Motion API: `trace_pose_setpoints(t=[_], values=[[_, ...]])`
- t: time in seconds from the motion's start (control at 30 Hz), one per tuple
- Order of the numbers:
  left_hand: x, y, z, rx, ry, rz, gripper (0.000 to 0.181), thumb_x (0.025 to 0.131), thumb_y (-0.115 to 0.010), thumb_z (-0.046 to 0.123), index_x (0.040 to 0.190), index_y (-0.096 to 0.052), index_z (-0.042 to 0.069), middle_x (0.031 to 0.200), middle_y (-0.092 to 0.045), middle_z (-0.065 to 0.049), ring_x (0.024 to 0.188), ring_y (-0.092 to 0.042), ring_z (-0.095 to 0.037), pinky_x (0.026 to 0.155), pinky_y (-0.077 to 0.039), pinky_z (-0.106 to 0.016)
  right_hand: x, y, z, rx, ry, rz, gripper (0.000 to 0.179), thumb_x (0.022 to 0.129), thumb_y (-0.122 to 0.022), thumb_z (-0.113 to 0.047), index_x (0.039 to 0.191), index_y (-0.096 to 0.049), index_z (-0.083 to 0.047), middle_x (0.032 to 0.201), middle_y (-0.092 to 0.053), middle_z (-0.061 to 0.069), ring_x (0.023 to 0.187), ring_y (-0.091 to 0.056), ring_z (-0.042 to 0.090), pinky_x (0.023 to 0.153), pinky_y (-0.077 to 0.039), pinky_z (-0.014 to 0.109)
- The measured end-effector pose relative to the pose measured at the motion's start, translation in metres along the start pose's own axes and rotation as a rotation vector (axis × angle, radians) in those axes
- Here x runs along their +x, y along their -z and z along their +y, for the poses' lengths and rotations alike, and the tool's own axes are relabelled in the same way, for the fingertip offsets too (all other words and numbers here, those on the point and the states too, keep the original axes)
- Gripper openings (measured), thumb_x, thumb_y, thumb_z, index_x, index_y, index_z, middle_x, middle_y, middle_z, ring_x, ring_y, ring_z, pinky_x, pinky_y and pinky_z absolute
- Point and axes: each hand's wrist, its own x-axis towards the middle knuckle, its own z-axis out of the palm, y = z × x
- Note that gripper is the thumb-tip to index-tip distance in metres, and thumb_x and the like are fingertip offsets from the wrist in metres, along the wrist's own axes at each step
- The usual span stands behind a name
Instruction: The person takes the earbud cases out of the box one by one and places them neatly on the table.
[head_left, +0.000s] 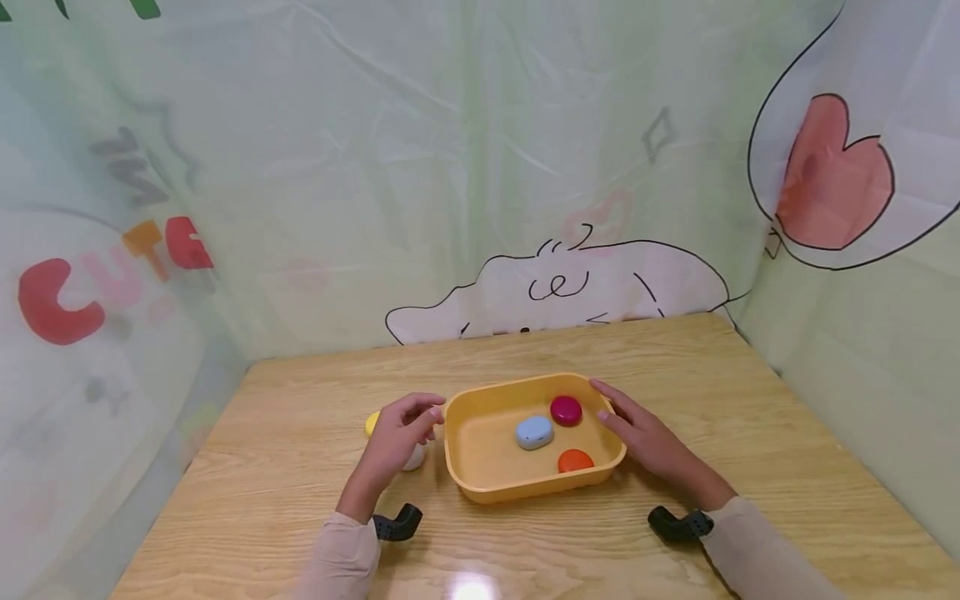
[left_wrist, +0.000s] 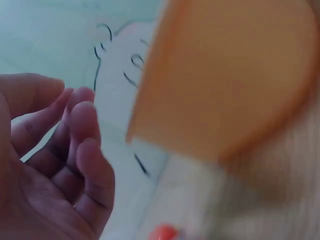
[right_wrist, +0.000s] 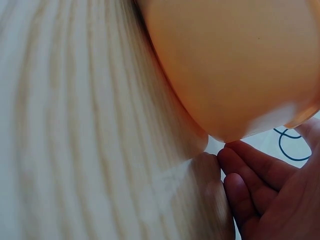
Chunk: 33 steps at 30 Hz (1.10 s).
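A yellow-orange plastic bin [head_left: 487, 497] with rounded corners sits on the wooden table. Inside it lie a light blue rounded case [head_left: 534, 432], a magenta rounded piece [head_left: 566, 410] and an orange-red one [head_left: 575, 461]. My right hand [head_left: 645, 433] grips the bin's right end, thumb over the rim and fingers along the outer wall. Off the bin's left end, my left hand [head_left: 401, 433] holds nothing; its fingers are loosely bent. In the left wrist view a gap separates that hand [left_wrist: 60, 145] from the bin [left_wrist: 215, 75].
Partly hidden by the left hand, a yellow thing [head_left: 372, 423] and a whitish round thing [head_left: 415, 457] lie on the table [head_left: 300, 433]. A printed curtain [head_left: 375, 167] hangs behind and at both sides. Black wrist devices [head_left: 399, 523] are strapped on both arms.
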Motion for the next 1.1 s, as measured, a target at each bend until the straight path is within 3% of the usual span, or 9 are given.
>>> trace_pose_setpoints(t=[0.23,0.43,0.5,0.6,0.7,0.87,1.1], values=[[0.020,-0.033,0.022,-0.045,-0.013,-0.209,0.029,0.102,-0.060,0.021,0.126,-0.065,0.005,0.109,-0.068,-0.017,0.086,-0.063,-0.022,0.078,-0.054,-0.035,-0.001,0.000,0.000,0.019,0.008,0.001,0.058,0.108,-0.044,-0.033,0.160,-0.025,-0.018,0.163,-0.021,0.019,0.147,-0.022,0.046,0.108,-0.031,0.057],[0.032,-0.054,0.038,0.016,0.005,-0.463,0.031,0.101,-0.062,0.026,0.128,-0.065,0.011,0.112,-0.066,-0.020,0.091,-0.066,-0.027,0.081,-0.055,-0.034,-0.004,0.002,0.001,-0.005,0.007,0.019,0.057,0.108,-0.045,-0.033,0.160,-0.026,-0.017,0.163,-0.023,0.019,0.145,-0.024,0.047,0.107,-0.031,0.058],[0.037,-0.060,0.042,0.053,-0.006,-0.532,0.033,0.100,-0.063,0.027,0.129,-0.065,0.012,0.112,-0.067,-0.016,0.094,-0.066,-0.031,0.081,-0.056,-0.033,-0.004,0.003,0.001,0.001,0.009,0.019,0.057,0.108,-0.045,-0.032,0.160,-0.026,-0.018,0.163,-0.023,0.019,0.145,-0.024,0.047,0.107,-0.032,0.057],[0.045,-0.068,0.046,0.120,-0.044,-0.591,0.034,0.099,-0.065,0.028,0.129,-0.066,0.014,0.109,-0.068,-0.006,0.096,-0.066,-0.032,0.082,-0.055,-0.031,-0.004,0.003,0.001,0.012,0.012,0.014,0.057,0.108,-0.045,-0.033,0.160,-0.026,-0.018,0.163,-0.023,0.019,0.146,-0.023,0.046,0.107,-0.032,0.057],[0.055,-0.075,0.048,0.179,-0.112,-0.608,0.033,0.098,-0.066,0.027,0.128,-0.067,0.014,0.105,-0.068,0.004,0.097,-0.065,-0.023,0.084,-0.054,-0.029,-0.005,0.002,0.001,0.021,0.013,0.014,0.057,0.108,-0.046,-0.033,0.160,-0.027,-0.019,0.163,-0.023,0.018,0.147,-0.022,0.045,0.107,-0.032,0.056],[0.066,-0.084,0.050,0.225,-0.178,-0.657,0.034,0.096,-0.069,0.022,0.128,-0.067,0.012,0.103,-0.069,0.006,0.096,-0.063,-0.009,0.087,-0.052,-0.027,-0.006,-0.001,0.001,0.040,0.019,0.006,0.057,0.107,-0.047,-0.032,0.159,-0.028,-0.018,0.162,-0.025,0.017,0.147,-0.022,0.043,0.108,-0.032,0.056],[0.076,-0.095,0.053,0.254,-0.127,-0.927,0.045,0.094,-0.071,0.014,0.136,-0.060,0.006,0.120,-0.068,-0.007,0.108,-0.064,-0.014,0.090,-0.050,-0.025,-0.005,0.000,-0.002,0.020,0.016,0.016,0.057,0.107,-0.048,-0.032,0.159,-0.029,-0.019,0.162,-0.026,0.015,0.147,-0.023,0.043,0.110,-0.028,0.058]])
